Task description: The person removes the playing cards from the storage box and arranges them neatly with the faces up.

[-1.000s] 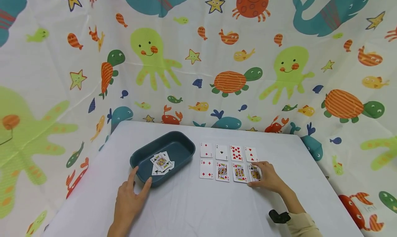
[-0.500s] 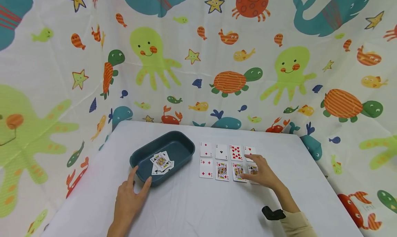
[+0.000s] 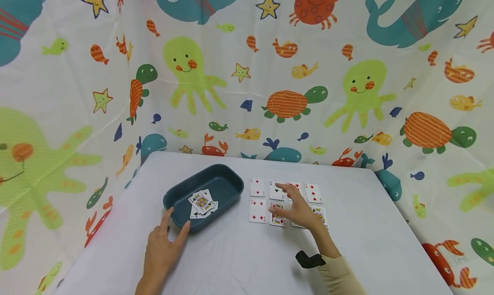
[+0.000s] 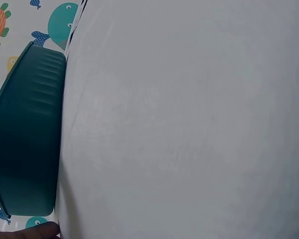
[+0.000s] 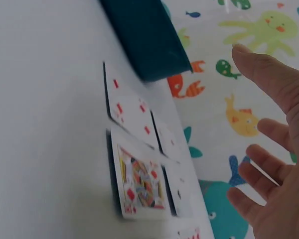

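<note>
A dark teal oblong bin (image 3: pixel 228 177) stands on the left part of the white table, with a small pile of playing cards (image 3: pixel 202 202) face up inside. My left hand (image 3: pixel 162 250) rests at its near left corner, index finger and thumb spread along the rim. To the right of the bin, playing cards lie face up in two rows, among them a four of diamonds (image 3: pixel 257 216) and a red face card (image 5: pixel 142 184). Above these cards hovers my right hand (image 3: pixel 299 211), fingers and thumb apart, holding nothing. It partly hides the middle cards.
White cloth covers the table (image 3: pixel 231 260). Behind it hangs a curtain (image 3: pixel 254 25) printed with sea animals, which also runs down both sides. A black strap piece (image 3: pixel 310 260) sits at my right wrist beside a beige sleeve (image 3: pixel 339 273).
My right hand has let go of the face card at the near right end and moved left over the rows. The cards stay in place. My left hand remains at the bin.
</note>
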`<state>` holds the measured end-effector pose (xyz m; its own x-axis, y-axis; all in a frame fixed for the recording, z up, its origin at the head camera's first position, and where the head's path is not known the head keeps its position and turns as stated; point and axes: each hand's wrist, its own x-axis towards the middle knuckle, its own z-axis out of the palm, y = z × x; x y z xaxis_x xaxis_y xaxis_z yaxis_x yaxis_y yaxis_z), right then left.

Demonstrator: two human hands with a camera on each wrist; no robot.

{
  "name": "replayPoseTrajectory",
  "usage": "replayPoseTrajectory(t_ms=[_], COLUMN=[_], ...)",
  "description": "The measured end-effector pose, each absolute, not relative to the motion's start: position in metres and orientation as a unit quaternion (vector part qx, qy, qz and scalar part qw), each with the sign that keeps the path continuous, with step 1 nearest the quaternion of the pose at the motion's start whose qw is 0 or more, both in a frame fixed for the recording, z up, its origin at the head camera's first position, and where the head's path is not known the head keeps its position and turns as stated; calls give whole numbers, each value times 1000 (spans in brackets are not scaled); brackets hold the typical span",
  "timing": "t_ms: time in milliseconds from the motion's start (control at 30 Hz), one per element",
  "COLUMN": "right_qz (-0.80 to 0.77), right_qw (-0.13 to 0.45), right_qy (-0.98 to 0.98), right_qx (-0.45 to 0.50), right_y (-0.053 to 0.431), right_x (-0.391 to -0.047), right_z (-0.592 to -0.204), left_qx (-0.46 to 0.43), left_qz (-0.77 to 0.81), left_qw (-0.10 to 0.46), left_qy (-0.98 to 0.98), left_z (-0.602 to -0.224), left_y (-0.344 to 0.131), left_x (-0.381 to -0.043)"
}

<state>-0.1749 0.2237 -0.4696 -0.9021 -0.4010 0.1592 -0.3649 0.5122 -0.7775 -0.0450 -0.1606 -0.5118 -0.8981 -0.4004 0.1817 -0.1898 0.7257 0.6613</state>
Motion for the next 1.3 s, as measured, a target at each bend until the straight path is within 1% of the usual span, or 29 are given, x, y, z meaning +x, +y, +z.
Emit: replayPoseTrajectory(t_ms=[233, 533, 767, 1033, 1300], right_qz=[-499, -516, -522, -492, -380], right_qw=[39, 63, 86, 98, 95], right_qy=[825, 798, 781, 788, 831], right_qx=[-261, -304, -333, -356, -394], right_y=[179, 118, 83, 52, 23], right_x=[-177, -181, -183, -197, -208], right_z=[-464, -459, -453, -462, -464], left_qx=[158, 167, 165, 165, 158], left_qz=[-333, -332, -333, -334, -329], left_qw=[159, 147, 144, 132, 128], left_qy=[-916, -917, -917, -919, -922], left_z=[-512, -512, -511, -511, -507], left_y=[-160, -161, -160, -161, -162], left_x=[-45, -44, -44, -44, -43])
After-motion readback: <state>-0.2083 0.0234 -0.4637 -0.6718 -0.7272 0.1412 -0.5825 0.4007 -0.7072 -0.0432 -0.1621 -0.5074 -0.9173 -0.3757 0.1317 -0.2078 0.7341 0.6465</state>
